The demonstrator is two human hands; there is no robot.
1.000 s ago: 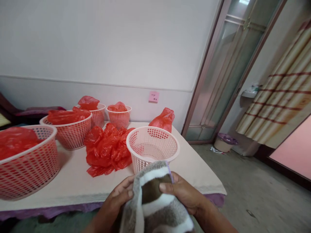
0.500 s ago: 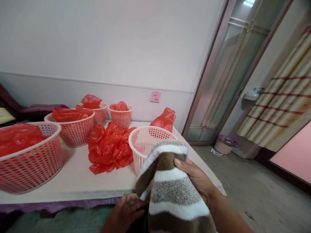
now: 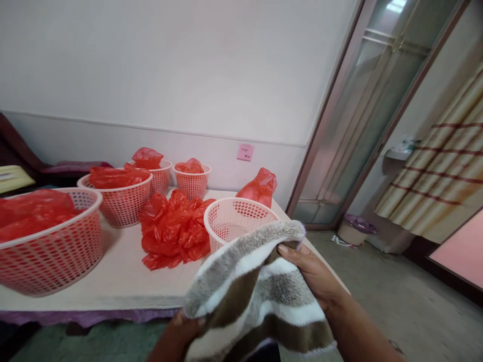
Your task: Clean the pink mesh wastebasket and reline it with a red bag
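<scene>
A fluffy towel (image 3: pixel 260 286) with brown, grey and white stripes hangs between my two hands, in front of the table's near edge. My right hand (image 3: pixel 307 266) grips its upper right corner, thumb on top. At the lower left, my left hand (image 3: pixel 184 327) is closed on the towel's left edge, its fingers partly hidden by the cloth. Just behind the towel stands a pink plastic basket (image 3: pixel 241 206), partly covered by it in view. Left of that basket lies a heap of crumpled red plastic bags (image 3: pixel 175 229).
Pink baskets holding red bags stand at the left, a large basket (image 3: pixel 56 251) nearest. Another red bag (image 3: pixel 260 186) is behind the middle basket. A pink note (image 3: pixel 245 152) sticks to the wall. A bin (image 3: pixel 354 231) stands on the floor at right.
My left hand has taken hold of the towel's left edge and drawn it left, so the cloth is spread wider. My right hand keeps its grip. The view has shifted slightly.
</scene>
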